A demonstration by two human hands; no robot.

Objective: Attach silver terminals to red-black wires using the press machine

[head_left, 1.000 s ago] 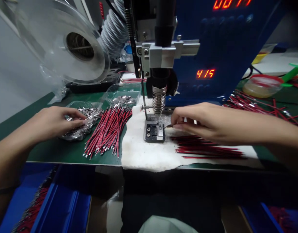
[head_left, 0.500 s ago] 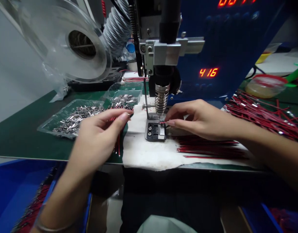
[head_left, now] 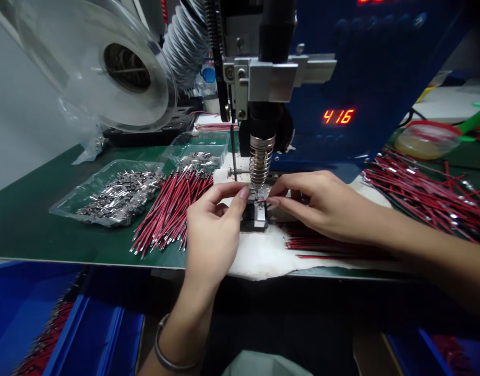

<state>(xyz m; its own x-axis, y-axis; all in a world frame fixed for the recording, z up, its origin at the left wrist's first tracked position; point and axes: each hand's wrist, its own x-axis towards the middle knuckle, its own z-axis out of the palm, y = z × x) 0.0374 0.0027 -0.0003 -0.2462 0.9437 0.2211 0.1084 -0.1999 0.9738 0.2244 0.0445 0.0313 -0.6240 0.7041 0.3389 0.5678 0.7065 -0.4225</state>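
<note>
My right hand (head_left: 314,203) pinches a red wire (head_left: 262,200), whose end lies at the small black and silver fixture (head_left: 259,213) under the soldering machine's spring-wrapped tip (head_left: 260,159). At the fixture's left side is my left hand (head_left: 218,219), thumb and forefinger pressed together; whatever they hold is too small and hidden to make out. Left of that hand lies a pile of red and black wires (head_left: 165,209) with metal ends. Below my right hand, more red wires (head_left: 314,243) rest on a white cloth (head_left: 255,256).
A clear tray (head_left: 63,206) of small metal connectors stands on the green table (head_left: 21,224), with another clear tray (head_left: 220,141) behind. A clear reel (head_left: 79,78) hangs at upper left. Red wires (head_left: 428,193) heap at right, near a red-rimmed tub (head_left: 428,138). Blue bins (head_left: 103,324) sit below.
My left hand has moved right, from beside the wire pile to the fixture, uncovering the pile. My right hand stays at the fixture with the red wire.
</note>
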